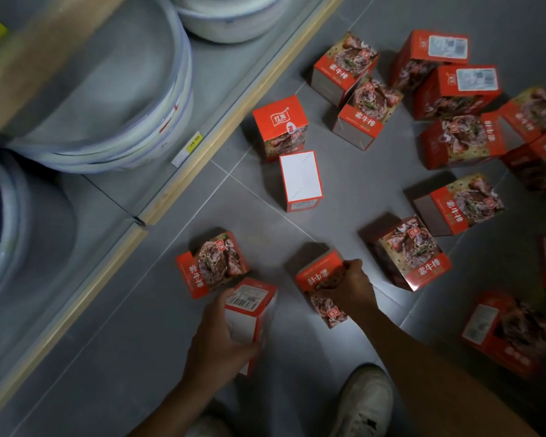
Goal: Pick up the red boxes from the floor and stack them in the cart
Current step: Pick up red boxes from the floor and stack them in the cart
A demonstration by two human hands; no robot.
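Grey tiled floor (297, 357) fills most of the view, seen from above. Along its left side runs a low shelf (183, 171) with a pale wooden front edge, bearing stacked white basins (114, 99); a yellow price tag (193, 141) sits on the edge.

Red boxes lie scattered on the floor in no order, most printed with a meat picture. A tight group (448, 99) occupies the upper right, several touching or leaning on one another. Near the centre, one box stands with its logo face up (279, 121), and just below it another shows its plain white base (300, 178). Two more lie at mid right (460, 205) and (410, 252), and two at the far right edge (505, 329), blurred.

The left hand (218, 342) grips a box with a barcode label (249, 307), fingers and thumb curled round its sides; this box touches a neighbouring box lying on the floor (212, 263). The right hand (347, 285) clamps from above on another box (320, 279), fingers curled over its far edge. Whether either held box is clear of the floor cannot be told.

A white shoe (364, 402) stands at the bottom edge.
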